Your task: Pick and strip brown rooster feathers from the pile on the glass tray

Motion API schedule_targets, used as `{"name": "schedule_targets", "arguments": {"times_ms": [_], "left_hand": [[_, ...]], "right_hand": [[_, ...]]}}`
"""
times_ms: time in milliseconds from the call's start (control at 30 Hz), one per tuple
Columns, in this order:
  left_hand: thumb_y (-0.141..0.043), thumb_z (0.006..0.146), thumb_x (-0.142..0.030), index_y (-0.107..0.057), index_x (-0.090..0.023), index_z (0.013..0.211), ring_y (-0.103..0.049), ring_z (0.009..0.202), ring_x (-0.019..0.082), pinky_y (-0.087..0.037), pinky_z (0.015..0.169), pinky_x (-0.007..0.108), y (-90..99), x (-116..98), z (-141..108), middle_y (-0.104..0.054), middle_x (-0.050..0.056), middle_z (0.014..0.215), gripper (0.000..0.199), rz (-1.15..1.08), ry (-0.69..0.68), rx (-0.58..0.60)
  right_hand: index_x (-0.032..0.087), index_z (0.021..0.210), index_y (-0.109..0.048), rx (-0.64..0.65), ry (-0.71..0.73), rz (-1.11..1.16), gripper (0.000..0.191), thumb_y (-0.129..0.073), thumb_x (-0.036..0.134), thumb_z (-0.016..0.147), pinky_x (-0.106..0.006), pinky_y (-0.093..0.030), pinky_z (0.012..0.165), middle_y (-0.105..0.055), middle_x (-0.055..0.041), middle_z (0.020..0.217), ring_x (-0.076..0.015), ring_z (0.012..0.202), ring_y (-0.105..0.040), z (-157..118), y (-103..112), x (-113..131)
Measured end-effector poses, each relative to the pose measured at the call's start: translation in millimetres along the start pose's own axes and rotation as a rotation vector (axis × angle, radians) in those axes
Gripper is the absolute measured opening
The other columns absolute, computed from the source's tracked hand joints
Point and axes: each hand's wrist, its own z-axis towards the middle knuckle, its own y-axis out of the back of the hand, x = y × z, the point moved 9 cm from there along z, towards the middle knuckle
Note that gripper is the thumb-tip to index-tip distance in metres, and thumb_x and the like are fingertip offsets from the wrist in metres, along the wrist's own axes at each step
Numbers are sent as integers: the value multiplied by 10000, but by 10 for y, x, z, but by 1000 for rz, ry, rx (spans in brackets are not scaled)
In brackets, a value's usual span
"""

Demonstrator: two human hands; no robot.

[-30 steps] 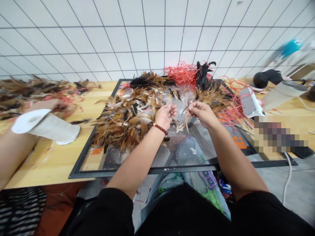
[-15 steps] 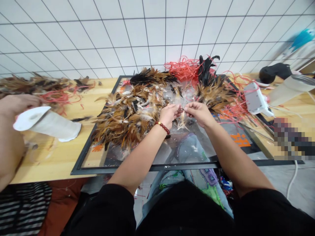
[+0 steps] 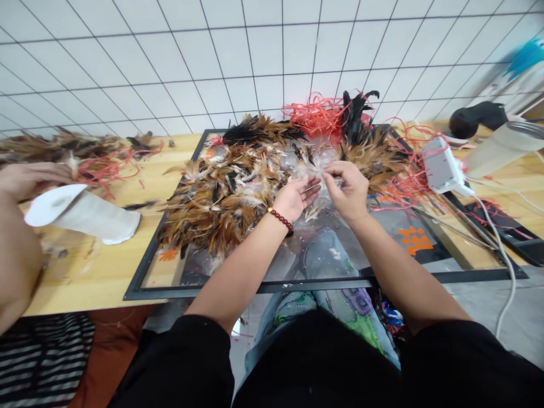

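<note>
My left hand [image 3: 295, 198] is open, palm turned up and fingers stretched out beside the big heap of brown feathers [image 3: 221, 198]. Just right of it, my right hand [image 3: 349, 190] is closed in a pinch, thumb against fingers. Pale wisps show by its fingertips, but what it pinches is too small to make out. Beneath both hands lies a clear panel with a black frame [image 3: 255, 289]. A few pale feathers [image 3: 313, 212] rest on the panel below my hands. Another bunch of brown feathers [image 3: 372, 160] is behind my right hand.
Tangled red plastic strips [image 3: 317, 116] and black feathers [image 3: 357, 116] lie at the back. To the right are a white box with a cable [image 3: 444, 167] and a translucent cup [image 3: 497, 148]. At left, a co-worker's hand [image 3: 36, 177] is near a white roll [image 3: 102, 214].
My hands have moved slightly apart. The left has opened out from its pinch with the palm up, while the right has risen a little, still pinched. The view has shifted slightly.
</note>
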Motion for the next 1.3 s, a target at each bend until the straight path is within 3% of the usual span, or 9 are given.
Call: {"name": "schedule_targets", "arguments": {"times_ms": [100,300,500,633,767,900,1000,1100,1300], "left_hand": [[-588,912,-273,-683,-170,859,-658,755,113,-524,840,283,-48,-13,-25,-710,40,816,150,-21,-7,38],[-675,861,-290,-668,-171,845,-638,718,107,-521,807,283,-102,-29,-48,-682,21,785,120,73,-33,77],[-544,945,-227,-609,-149,842,-589,590,62,-468,637,194,124,-213,-31,-622,-11,666,144,86,-162,-153],[-498,959,-165,-600,-145,830,-519,507,37,-418,555,170,191,-346,-42,-499,-52,578,165,43,-233,-225],[-555,927,-157,-591,-141,805,-554,534,45,-448,593,181,199,-341,-46,-533,-40,609,128,37,-227,-237],[-560,924,-167,-592,-140,834,-571,538,52,-454,601,188,180,-290,-52,-575,-31,624,99,83,-194,-223],[-528,935,-168,-591,-138,829,-571,529,60,-452,590,199,186,-295,-64,-594,-19,628,127,114,-196,-236],[-523,933,-162,-590,-131,808,-589,549,63,-462,605,201,184,-303,-67,-614,-6,641,145,144,-188,-233],[-585,897,-167,-617,-128,771,-598,567,65,-481,635,205,151,-307,-68,-647,13,686,135,266,-193,-205]], "right_hand": [[214,866,-680,85,132,-94,159,-560,310,906,-410,-514,886,-676,-97,955,-226,935,-646,-69,-123,134],[231,916,-722,141,151,-192,198,-539,305,926,-404,-482,874,-667,-84,945,-223,922,-633,-90,-186,139],[215,972,-728,128,16,-210,193,-561,268,890,-370,-493,831,-691,-85,961,-217,864,-631,-9,-97,-207],[185,906,-739,322,22,-206,206,-536,197,870,-361,-492,838,-700,-90,885,-226,875,-641,-30,-250,-358],[187,993,-744,566,156,-225,292,-471,152,895,-338,-471,840,-696,-95,947,-215,910,-631,-164,-476,-276],[189,1044,-733,691,278,-151,246,-556,291,906,-334,-458,813,-659,-88,920,-212,869,-601,-296,-607,-130],[196,1009,-729,718,286,-50,223,-607,329,877,-336,-459,805,-627,-72,892,-205,847,-580,-339,-655,-73],[186,851,-689,718,246,3,166,-565,292,882,-333,-456,801,-615,-69,859,-200,838,-576,-341,-690,-69],[194,899,-578,491,-27,-45,141,-446,242,906,-309,-450,724,-654,-59,797,-190,741,-583,-166,-516,-256]]}}
